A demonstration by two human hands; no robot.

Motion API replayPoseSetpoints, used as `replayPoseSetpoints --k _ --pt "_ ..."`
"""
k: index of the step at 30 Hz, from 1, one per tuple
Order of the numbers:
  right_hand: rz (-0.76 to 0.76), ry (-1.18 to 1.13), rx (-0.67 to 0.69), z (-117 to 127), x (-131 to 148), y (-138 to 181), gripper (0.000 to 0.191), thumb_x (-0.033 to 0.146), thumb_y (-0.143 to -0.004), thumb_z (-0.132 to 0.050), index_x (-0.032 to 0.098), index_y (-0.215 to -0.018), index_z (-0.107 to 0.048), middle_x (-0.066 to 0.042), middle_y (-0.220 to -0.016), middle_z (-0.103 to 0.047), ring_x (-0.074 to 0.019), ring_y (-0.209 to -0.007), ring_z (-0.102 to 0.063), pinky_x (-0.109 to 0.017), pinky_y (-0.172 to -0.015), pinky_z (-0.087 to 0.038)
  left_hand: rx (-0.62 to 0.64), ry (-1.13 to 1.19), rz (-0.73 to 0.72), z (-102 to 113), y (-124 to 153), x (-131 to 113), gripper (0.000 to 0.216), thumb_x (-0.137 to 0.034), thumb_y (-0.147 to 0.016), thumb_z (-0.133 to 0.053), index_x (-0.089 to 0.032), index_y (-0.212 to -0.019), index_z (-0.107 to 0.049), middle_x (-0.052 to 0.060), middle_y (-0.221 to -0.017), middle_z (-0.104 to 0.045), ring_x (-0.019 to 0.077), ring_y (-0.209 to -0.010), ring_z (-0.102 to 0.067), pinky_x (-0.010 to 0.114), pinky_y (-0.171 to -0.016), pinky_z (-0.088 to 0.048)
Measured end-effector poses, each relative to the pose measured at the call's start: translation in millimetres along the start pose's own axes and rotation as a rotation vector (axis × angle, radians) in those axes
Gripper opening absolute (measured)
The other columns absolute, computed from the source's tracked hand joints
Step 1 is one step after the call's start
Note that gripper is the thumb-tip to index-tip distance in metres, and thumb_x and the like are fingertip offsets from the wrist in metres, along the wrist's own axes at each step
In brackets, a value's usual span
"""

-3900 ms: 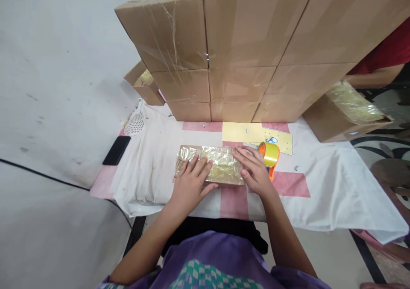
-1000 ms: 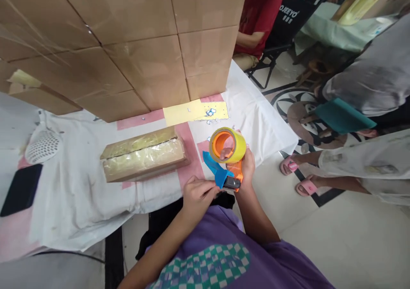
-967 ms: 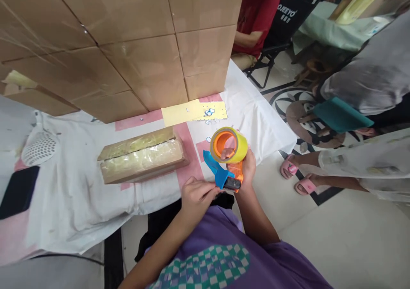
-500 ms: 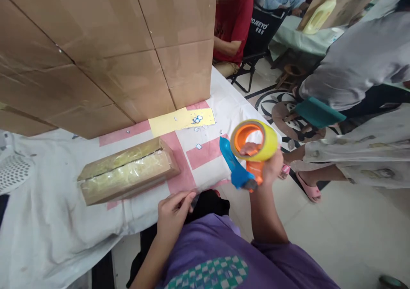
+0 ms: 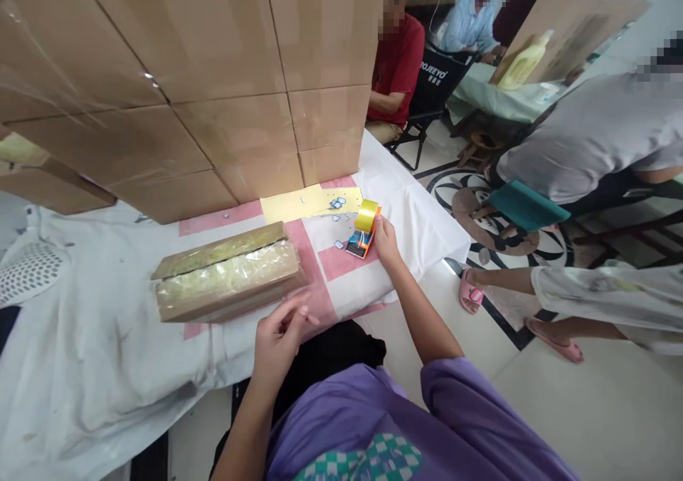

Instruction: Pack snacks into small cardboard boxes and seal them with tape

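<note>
My right hand (image 5: pixel 386 243) grips a tape dispenser (image 5: pixel 368 216), orange and blue with a yellow roll, over the far side of the table or resting on it. My left hand (image 5: pixel 277 335) hovers at the table's near edge with thumb and fingers drawn together; whatever is between them, I cannot make out. Just beyond it lies a long cardboard box (image 5: pixel 229 276), its top seam covered with shiny clear tape. A yellow paper strip (image 5: pixel 288 205) and small bluish-white scraps (image 5: pixel 338 202) lie beyond the box.
Stacked cardboard boxes (image 5: pixel 229 90) form a wall along the table's back. A white perforated item (image 5: pixel 32 275) sits at the left on the white tablecloth (image 5: pixel 112 339). Seated people are beyond; a person in pink slippers (image 5: pixel 470 292) is at the right.
My right hand has carried the tape dispenser away from me, down to the table, and turned it. My left hand stays near the table edge, shifted slightly. The view has tilted up.
</note>
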State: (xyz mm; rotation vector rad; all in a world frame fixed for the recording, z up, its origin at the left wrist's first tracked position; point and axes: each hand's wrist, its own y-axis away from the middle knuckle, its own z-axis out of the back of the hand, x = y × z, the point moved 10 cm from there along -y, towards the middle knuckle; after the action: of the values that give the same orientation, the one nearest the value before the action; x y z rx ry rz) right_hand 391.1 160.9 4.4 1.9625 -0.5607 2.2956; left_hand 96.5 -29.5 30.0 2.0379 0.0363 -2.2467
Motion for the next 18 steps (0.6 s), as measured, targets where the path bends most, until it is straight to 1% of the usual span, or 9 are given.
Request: replayPoseSetpoints --k 1,3,4,5,8,10,13,16,18 --pt "0.002 0.019 -0.100 13 9 5 0.048 0.063 -0.092 -0.045 0.018 -0.099 -0.059 -0.006 -0.093 -0.062 -0.0206 -0.091 -0.058 -0.036 -0.087 -0.048 -0.031 -0.006 -0.002 8 2 1 0.040 -0.048 -0.090 -0.065 -0.017 -0.115 -0.073 0.002 -0.071 -0.074 0.0045 -0.035 -0.039 0.017 -0.034 -0.031" --pt "0.067 0.037 -0.289 33 44 24 0.041 0.054 -0.092 -0.050 0.019 -0.112 -0.056 -0.007 -0.105 -0.059 -0.0209 -0.098 -0.057 -0.037 -0.090 -0.047 -0.074 -0.032 -0.022 23 4 0 0.040 -0.048 -0.089 -0.066 -0.018 -0.115 -0.073 0.002 -0.071 -0.073 0.0043 -0.037 -0.038 0.017 -0.035 -0.031" --pt "0.131 0.036 -0.306 32 69 36 0.038 0.050 -0.092 -0.052 0.021 -0.117 -0.055 -0.008 -0.109 -0.058 -0.0210 -0.101 -0.056 -0.036 -0.090 -0.047 -0.088 -0.050 -0.034 30 4 -2 0.040 -0.048 -0.089 -0.067 -0.018 -0.115 -0.073 0.002 -0.072 -0.073 0.0043 -0.037 -0.038 0.017 -0.036 -0.031" --pt "0.220 0.029 -0.210 18 99 48 0.035 0.046 -0.093 -0.053 0.023 -0.119 -0.055 -0.008 -0.110 -0.058 -0.0210 -0.102 -0.056 -0.036 -0.089 -0.047 -0.101 -0.065 -0.046 35 4 -5 0.040 -0.047 -0.089 -0.067 -0.018 -0.116 -0.073 0.001 -0.072 -0.073 0.0044 -0.038 -0.038 0.017 -0.036 -0.031" --pt "0.469 0.052 0.479 -73 183 103 0.016 0.038 -0.093 -0.062 0.026 -0.103 -0.066 -0.006 -0.105 -0.062 -0.0219 -0.102 -0.059 -0.037 -0.091 -0.047 -0.148 -0.077 -0.083 44 5 -18 0.039 -0.047 -0.090 -0.065 -0.018 -0.116 -0.073 0.002 -0.074 -0.074 0.0049 -0.039 -0.039 0.018 -0.037 -0.032" --pt "0.593 0.091 0.725 -111 221 138 0.009 0.032 -0.088 -0.069 0.024 -0.093 -0.068 -0.005 -0.104 -0.062 -0.0224 -0.103 -0.059 -0.038 -0.095 -0.046 -0.177 -0.064 -0.122 44 5 -27 0.039 -0.047 -0.091 -0.064 -0.018 -0.116 -0.073 0.003 -0.077 -0.075 0.0047 -0.039 -0.039 0.018 -0.038 -0.032" --pt "0.698 0.203 0.836 -144 247 155 0.006 0.020 -0.087 -0.069 0.022 -0.081 -0.068 -0.005 -0.103 -0.062 -0.0227 -0.103 -0.057 -0.040 -0.096 -0.041 -0.209 -0.014 -0.149 45 5 -34 0.043 -0.049 -0.091 -0.064 -0.017 -0.118 -0.071 0.004 -0.080 -0.076 0.0042 -0.038 -0.037 0.019 -0.038 -0.032" --pt "0.702 0.294 0.856 -166 247 146 0.011 0.015 -0.087 -0.067 0.021 -0.078 -0.068 -0.004 -0.104 -0.062 -0.0233 -0.104 -0.054 -0.042 -0.096 -0.038 -0.237 0.064 -0.103 55 6 -30 0.057 -0.050 -0.088 -0.066 -0.017 -0.135 -0.060 0.004 -0.081 -0.077 0.0041 -0.037 -0.035 0.019 -0.037 -0.031" --pt "0.681 0.279 0.854 -177 244 136 0.011 0.016 -0.086 -0.069 0.021 -0.077 -0.069 -0.004 -0.102 -0.061 -0.0229 -0.103 -0.055 -0.041 -0.096 -0.037 -0.278 0.110 -0.072 67 7 -27 0.064 -0.050 -0.087 -0.067 -0.017 -0.140 -0.053 0.004 -0.082 -0.077 0.0035 -0.036 -0.034 0.019 -0.036 -0.030"
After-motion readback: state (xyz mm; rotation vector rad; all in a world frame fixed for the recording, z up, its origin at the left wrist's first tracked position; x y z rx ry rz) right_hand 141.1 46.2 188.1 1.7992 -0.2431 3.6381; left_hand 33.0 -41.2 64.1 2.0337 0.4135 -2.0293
